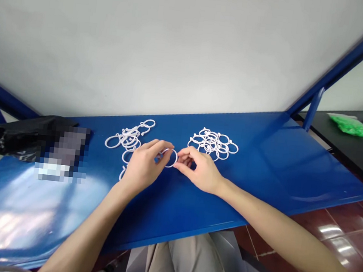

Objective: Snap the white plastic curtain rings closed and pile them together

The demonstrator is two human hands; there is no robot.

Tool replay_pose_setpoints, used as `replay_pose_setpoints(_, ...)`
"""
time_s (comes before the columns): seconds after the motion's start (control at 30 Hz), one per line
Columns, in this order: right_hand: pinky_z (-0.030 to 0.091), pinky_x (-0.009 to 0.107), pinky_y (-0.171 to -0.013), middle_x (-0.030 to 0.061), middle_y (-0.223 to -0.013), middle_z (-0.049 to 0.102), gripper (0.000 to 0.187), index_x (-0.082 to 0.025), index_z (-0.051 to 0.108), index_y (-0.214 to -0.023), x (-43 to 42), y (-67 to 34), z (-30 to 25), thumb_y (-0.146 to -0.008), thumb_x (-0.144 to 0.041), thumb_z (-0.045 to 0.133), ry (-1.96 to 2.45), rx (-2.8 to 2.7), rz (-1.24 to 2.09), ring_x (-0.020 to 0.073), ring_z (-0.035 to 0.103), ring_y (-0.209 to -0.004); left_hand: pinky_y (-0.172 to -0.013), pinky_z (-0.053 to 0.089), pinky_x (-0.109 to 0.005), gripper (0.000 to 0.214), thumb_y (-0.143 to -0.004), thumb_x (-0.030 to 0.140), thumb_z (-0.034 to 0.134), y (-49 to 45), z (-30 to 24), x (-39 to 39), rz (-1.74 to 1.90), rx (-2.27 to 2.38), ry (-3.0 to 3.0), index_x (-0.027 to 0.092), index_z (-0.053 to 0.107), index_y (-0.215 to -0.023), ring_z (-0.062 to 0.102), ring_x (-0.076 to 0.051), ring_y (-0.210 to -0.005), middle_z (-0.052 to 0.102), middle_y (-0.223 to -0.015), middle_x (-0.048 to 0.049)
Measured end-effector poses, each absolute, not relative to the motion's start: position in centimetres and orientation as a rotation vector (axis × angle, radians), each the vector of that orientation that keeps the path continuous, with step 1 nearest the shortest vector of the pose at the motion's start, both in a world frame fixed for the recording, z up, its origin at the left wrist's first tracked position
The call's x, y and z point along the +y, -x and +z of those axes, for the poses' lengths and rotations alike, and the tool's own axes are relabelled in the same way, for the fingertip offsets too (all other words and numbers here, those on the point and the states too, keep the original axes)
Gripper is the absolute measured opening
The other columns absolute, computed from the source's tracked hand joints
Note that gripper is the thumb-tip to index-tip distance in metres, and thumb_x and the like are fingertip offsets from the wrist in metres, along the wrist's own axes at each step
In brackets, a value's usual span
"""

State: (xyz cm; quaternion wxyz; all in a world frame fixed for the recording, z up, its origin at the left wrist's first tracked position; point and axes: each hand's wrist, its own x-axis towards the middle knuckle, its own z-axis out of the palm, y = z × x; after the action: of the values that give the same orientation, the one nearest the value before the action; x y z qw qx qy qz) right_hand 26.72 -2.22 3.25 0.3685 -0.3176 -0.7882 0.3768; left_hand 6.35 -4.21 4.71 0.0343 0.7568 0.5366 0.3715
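A white plastic ring (175, 159) is held between my two hands over the blue table. My left hand (148, 163) pinches it from the left, its fingers covering that side. On the right edge, my right hand (202, 168) grips it between thumb and fingertips. Just beyond my left hand lies a loose pile of white rings (131, 137), some with small hooks or knobs, partly hidden by the hand. Another heap of white rings (213, 143) rests behind my right hand, overlapping one another.
The blue table (263, 162) stands against a white wall. At its left end are a black plastic bag (29, 133) and a pixelated dark object (70, 146). Blue frame bars rise at both sides. A green bag (353, 126) lies on a black table (345, 149) at right.
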Motion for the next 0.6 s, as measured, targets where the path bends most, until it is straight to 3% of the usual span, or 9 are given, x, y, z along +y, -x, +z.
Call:
replay_pose_setpoints(0.23,0.058,0.032,-0.073,0.0014,-0.092,0.070,0.021,-0.023,0.055,-0.112,-2.4,-26.8,3.4,-0.095,-0.032,0.064,0.829,-1.890,1.066,0.0157,0.069,-0.079,-0.064,0.049,-0.022,0.013,-0.094,0.030,0.061,-7.3,5.1,-4.7,1.163,1.517,-2.204,0.023,0.072,-0.093,0.061,-0.011,-0.068,0.072,-0.083,0.0003)
replay_pose_setpoints(0.43,0.058,0.029,-0.068,-0.0032,-0.081,0.065,0.021,-0.025,0.055,-0.118,-2.1,-26.7,3.2,-0.098,-0.030,0.059,0.836,-1.740,1.109,0.0130,0.068,-0.068,-0.071,0.055,-0.029,0.039,-0.090,0.046,0.064,-7.5,5.1,-4.6,1.116,1.389,-1.700,0.020,0.064,-0.119,0.068,-0.016,-0.077,0.072,-0.095,-0.0046)
replay_pose_setpoints(0.6,0.061,0.031,-0.073,-0.0016,-0.083,0.064,0.024,-0.024,0.063,-0.118,-1.7,-26.9,3.3,-0.096,-0.034,0.063,0.824,-1.651,1.115,0.0148,0.070,-0.076,-0.067,0.055,-0.029,0.034,-0.087,0.050,0.066,-7.4,5.2,-4.3,1.143,1.321,-1.473,0.018,0.068,-0.098,0.067,-0.016,-0.069,0.072,-0.077,-0.0032)
